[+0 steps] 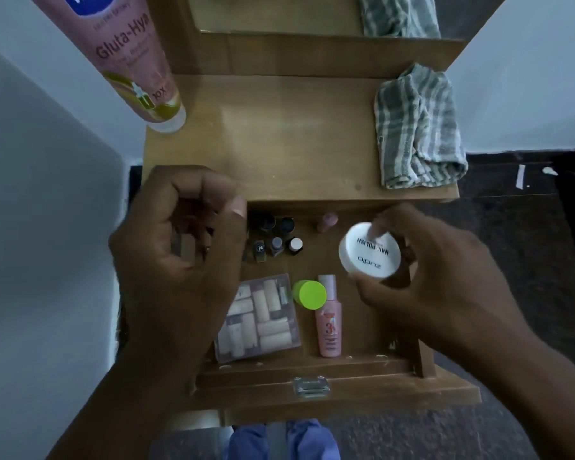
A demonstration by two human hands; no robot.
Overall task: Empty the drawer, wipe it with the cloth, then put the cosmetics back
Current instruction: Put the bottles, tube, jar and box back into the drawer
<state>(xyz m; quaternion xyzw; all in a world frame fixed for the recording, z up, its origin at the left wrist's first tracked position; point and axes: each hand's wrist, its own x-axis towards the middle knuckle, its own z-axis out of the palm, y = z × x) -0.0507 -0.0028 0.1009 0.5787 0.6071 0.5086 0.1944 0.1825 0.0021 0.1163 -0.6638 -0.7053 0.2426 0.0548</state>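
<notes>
The wooden drawer (312, 368) stands pulled out below the table top. Inside lie several small nail polish bottles (276, 245) at the back, a clear box of small tubes (258, 322), a green-capped jar (309, 294) and a pink bottle (328, 318). My right hand (422, 280) grips a white round jar (369, 252) labelled nail polish, above the drawer's right side. My left hand (176, 247) hovers over the drawer's left side with fingers curled, holding nothing that I can see. The striped cloth (419, 127) lies crumpled on the table top's right side.
A large pink lotion tube (130, 58) stands on the table top's left corner. A mirror at the back reflects the cloth. White walls flank the narrow table (279, 137); dark floor lies to the right. My knees show below the drawer front.
</notes>
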